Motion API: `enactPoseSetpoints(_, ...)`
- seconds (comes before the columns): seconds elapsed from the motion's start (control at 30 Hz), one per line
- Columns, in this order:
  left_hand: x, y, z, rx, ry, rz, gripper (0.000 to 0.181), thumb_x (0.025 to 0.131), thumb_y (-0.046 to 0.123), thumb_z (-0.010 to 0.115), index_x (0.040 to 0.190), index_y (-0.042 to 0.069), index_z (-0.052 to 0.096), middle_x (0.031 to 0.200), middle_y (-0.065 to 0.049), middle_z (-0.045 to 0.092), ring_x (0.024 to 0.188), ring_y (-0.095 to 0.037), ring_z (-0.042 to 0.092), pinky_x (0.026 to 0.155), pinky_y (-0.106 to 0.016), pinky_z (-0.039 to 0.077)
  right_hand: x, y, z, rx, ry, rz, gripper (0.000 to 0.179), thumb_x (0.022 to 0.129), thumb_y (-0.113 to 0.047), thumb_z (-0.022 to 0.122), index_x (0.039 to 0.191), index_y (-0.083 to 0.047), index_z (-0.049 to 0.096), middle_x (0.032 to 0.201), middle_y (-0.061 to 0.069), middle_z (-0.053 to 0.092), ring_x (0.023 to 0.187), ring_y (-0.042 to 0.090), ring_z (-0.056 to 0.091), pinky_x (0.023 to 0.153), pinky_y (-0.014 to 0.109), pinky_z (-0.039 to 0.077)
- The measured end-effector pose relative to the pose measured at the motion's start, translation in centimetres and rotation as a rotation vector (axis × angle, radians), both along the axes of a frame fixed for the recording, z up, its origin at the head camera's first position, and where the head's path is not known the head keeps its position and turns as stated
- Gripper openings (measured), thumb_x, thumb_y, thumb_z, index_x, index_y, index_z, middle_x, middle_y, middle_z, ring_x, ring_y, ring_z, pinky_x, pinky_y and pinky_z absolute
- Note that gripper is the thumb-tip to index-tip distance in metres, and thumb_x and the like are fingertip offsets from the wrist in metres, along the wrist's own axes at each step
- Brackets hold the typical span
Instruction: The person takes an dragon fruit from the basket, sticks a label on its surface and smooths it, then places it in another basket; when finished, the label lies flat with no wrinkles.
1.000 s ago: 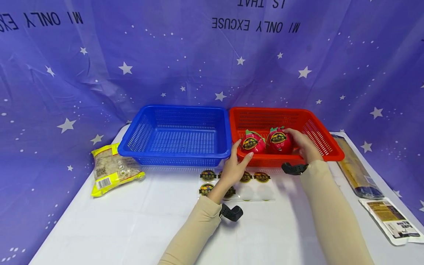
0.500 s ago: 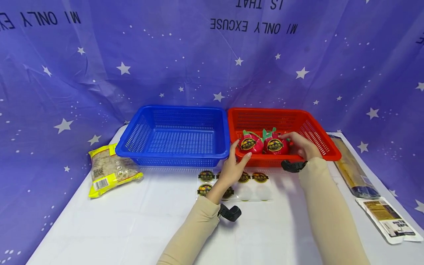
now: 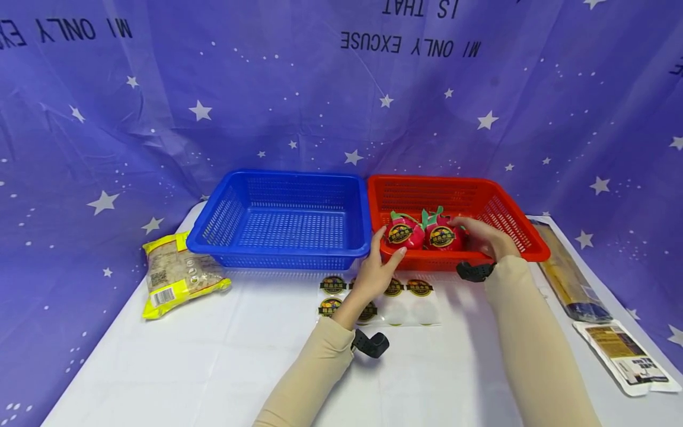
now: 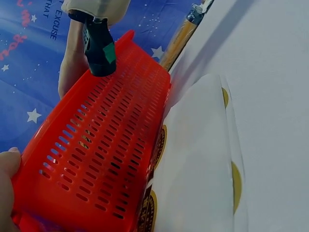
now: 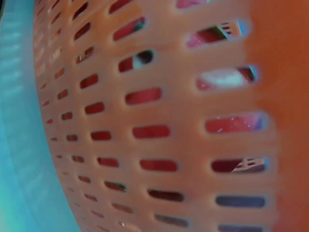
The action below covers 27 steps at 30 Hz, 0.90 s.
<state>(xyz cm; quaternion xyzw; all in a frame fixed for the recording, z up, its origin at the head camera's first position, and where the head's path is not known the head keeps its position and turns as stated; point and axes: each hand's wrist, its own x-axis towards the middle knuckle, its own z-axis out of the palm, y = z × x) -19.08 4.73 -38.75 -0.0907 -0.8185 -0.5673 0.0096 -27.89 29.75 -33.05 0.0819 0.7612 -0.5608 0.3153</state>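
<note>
Two pink dragon fruits with green tips, each bearing a round black-and-gold sticker, sit side by side at the front of the red basket (image 3: 469, 256). My right hand (image 3: 482, 234) reaches over the front rim and holds the right dragon fruit (image 3: 443, 237) from its right side, index fingertip near its top. At the front left corner, my left hand (image 3: 373, 270) spreads its thumb and a straight finger over the rims, close beside the left dragon fruit (image 3: 405, 233). The left wrist view has its thumb (image 4: 8, 162) at the rim; the right wrist view shows mostly slotted basket wall (image 5: 116, 121).
A blue basket (image 3: 288, 260) stands against the red one on the left. A sheet of round stickers (image 3: 411, 311) lies under my left forearm. A yellow-edged bag (image 3: 184, 273) is at far left; a long brown packet (image 3: 571, 270) and a white pouch (image 3: 629, 359) lie right.
My right hand has turned and lowered the right dragon fruit, bringing it leftward against the other one. The left hand has stayed at the basket's corner.
</note>
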Motion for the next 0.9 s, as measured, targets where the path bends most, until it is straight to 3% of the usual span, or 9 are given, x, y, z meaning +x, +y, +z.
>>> enactPoseSetpoints(0.1,0.0,-0.1,0.0,0.007,-0.005,-0.009,0.068,0.087,0.055,0.046,0.143,0.036,0.013,0.139,-0.019,0.04,0.121,-0.038,0.045,0.1,-0.051,0.036,0.1,-0.1,0.1,0.099,0.11,0.034,0.051,0.094,-0.039,0.033,0.13,-0.003,0.029,0.11,0.003,0.047,0.089,0.01,0.055,0.086,0.03,0.048)
enactPoseSetpoints(0.23,-0.1,-0.1,0.1,0.001,-0.012,-0.012,0.068,0.087,0.055,0.046,0.143,0.034,0.012,0.141,-0.018,0.037,0.123,-0.039,0.043,0.101,-0.052,0.034,0.3,-0.6,0.7,0.353,0.263,0.073,0.049,0.093,-0.043,0.034,0.119,-0.002,0.043,0.094,0.001,0.051,0.082,0.015,0.052,0.072,0.029,0.048)
enactPoseSetpoints(0.33,-0.1,0.0,0.2,-0.009,-0.019,-0.006,0.069,0.087,0.056,0.046,0.143,0.034,0.013,0.142,-0.017,0.037,0.123,-0.038,0.043,0.101,-0.052,0.034,1.0,-1.3,1.6,0.533,0.346,0.108,0.058,0.093,-0.041,0.036,0.129,0.004,0.038,0.111,0.018,0.05,0.097,0.032,0.051,0.079,0.042,0.047)
enactPoseSetpoints(0.47,0.0,-0.1,0.4,-0.074,-0.021,0.008,0.069,0.086,0.058,0.044,0.143,0.035,0.012,0.141,-0.017,0.039,0.119,-0.039,0.047,0.097,-0.052,0.038,2.5,-2.4,2.8,0.693,0.471,0.105,0.066,0.094,-0.037,0.037,0.136,0.012,0.023,0.137,0.033,0.029,0.124,0.046,0.031,0.098,0.056,0.033)
enactPoseSetpoints(0.53,0.1,-0.3,0.6,-0.142,-0.019,0.026,0.069,0.086,0.061,0.042,0.143,0.036,0.012,0.134,-0.019,0.046,0.114,-0.04,0.052,0.091,-0.052,0.042,3.2,-2.9,3.0,0.732,0.534,0.074,0.065,0.094,-0.037,0.038,0.136,0.01,0.026,0.137,0.033,0.03,0.125,0.047,0.031,0.101,0.056,0.03)
enactPoseSetpoints(0.67,0.0,-0.6,0.9,-0.263,-0.015,0.037,0.07,0.085,0.066,0.036,0.143,0.037,0.011,0.114,-0.021,0.061,0.104,-0.039,0.058,0.083,-0.052,0.044,4.7,-3.8,2.7,0.765,0.673,0.02,0.059,0.092,-0.036,0.044,0.132,0.007,0.036,0.126,0.031,0.046,0.115,0.044,0.044,0.095,0.054,0.036)
enactPoseSetpoints(0.77,0.0,-1.0,1.0,-0.274,-0.022,-0.023,0.07,0.086,0.065,0.036,0.143,0.037,0.007,0.096,-0.017,0.064,0.095,-0.033,0.062,0.081,-0.048,0.045,5.9,-4.3,2.1,0.786,0.776,-0.001,0.054,0.091,-0.033,0.048,0.128,0.006,0.043,0.118,0.03,0.053,0.109,0.044,0.049,0.092,0.054,0.038)
enactPoseSetpoints(0.9,0.5,-2.2,1.6,-0.282,-0.024,-0.143,0.071,0.09,0.055,0.039,0.145,0.032,0.001,0.099,-0.015,0.061,0.09,-0.028,0.06,0.082,-0.043,0.046,7.6,-5.1,1.3,0.796,0.878,-0.024,0.05,0.089,-0.031,0.052,0.125,0.003,0.048,0.121,0.028,0.052,0.112,0.044,0.047,0.092,0.055,0.037)
